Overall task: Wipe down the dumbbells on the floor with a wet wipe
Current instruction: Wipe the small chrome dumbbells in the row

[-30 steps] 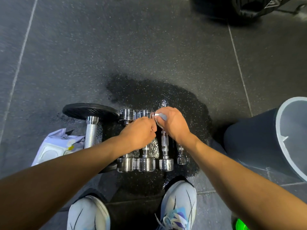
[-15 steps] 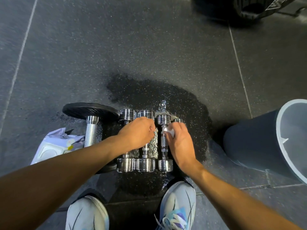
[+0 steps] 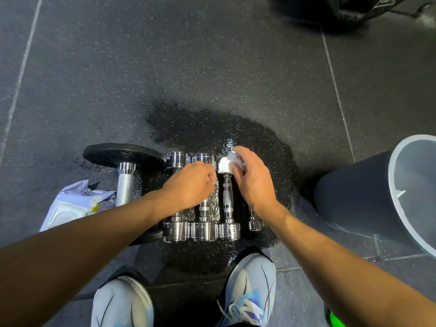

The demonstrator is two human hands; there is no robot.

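Observation:
Several chrome dumbbells lie side by side on a wet patch of dark floor. My right hand (image 3: 252,180) presses a white wet wipe (image 3: 226,165) onto the far head of the third dumbbell (image 3: 228,201). My left hand (image 3: 188,187) is closed over the handles of the first dumbbell (image 3: 176,231) and second dumbbell (image 3: 204,230), hiding their middles. A small fourth dumbbell (image 3: 254,224) sits mostly hidden under my right wrist. A larger dumbbell (image 3: 126,185) with black plates lies at the left.
A white wipe packet (image 3: 73,206) lies on the floor at the left. A dark bin (image 3: 354,197) with a grey rim stands at the right. My two white shoes (image 3: 250,286) are just below the dumbbells. Black equipment sits at the top right.
My right hand has slid the wipe from the third dumbbell's handle back up to its far head. My left hand has stayed on the handles.

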